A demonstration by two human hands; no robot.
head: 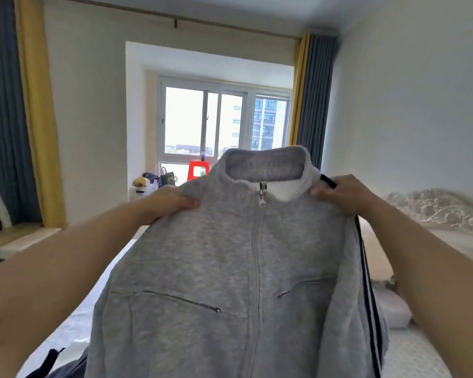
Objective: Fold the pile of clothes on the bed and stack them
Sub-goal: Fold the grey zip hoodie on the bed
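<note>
We grip grey jacket [230, 268] shoulders, left hand [170, 201] & right hand [342, 193], hanging btwn them, front flat for folding

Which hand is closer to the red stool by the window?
Left. The left hand grips the gray jacket just below the red stool; the right hand grips the far shoulder.

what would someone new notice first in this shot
A grey zip-up fleece jacket fills the centre, held up in the air by its shoulders, zip closed. The left hand and right hand each grip a shoulder. Behind it, a bright window sits between yellow-and-blue curtains.
</note>
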